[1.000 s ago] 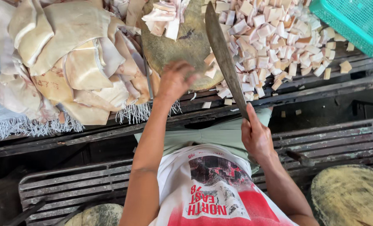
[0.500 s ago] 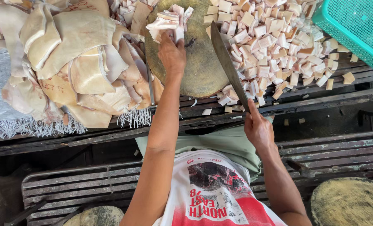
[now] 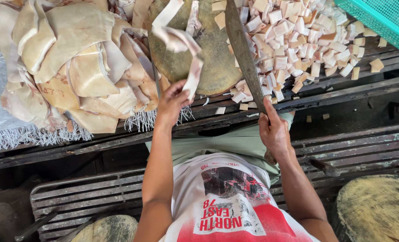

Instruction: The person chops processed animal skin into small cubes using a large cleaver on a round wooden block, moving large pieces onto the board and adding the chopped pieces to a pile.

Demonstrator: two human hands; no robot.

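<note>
My left hand (image 3: 172, 99) grips the near ends of several long pale skin strips (image 3: 181, 45), which trail up over a round wooden chopping block (image 3: 208, 58). My right hand (image 3: 274, 130) holds the handle of a long dark cleaver (image 3: 242, 49); its blade lies along the block's right edge, pointing away from me. To the right of the blade spreads a heap of small pale cut squares (image 3: 298, 40).
A big pile of uncut pale skin sheets (image 3: 69, 67) lies at the left on a fringed white sack (image 3: 11, 134). A green mesh basket (image 3: 383, 18) sits at top right. Dark slatted wooden benches (image 3: 356, 89) run across. Round stool tops (image 3: 378, 210) stand at the bottom.
My left hand has drawn back from the far side of the block to its near edge, pulling the strips with it. The cleaver and right hand have stayed almost still.
</note>
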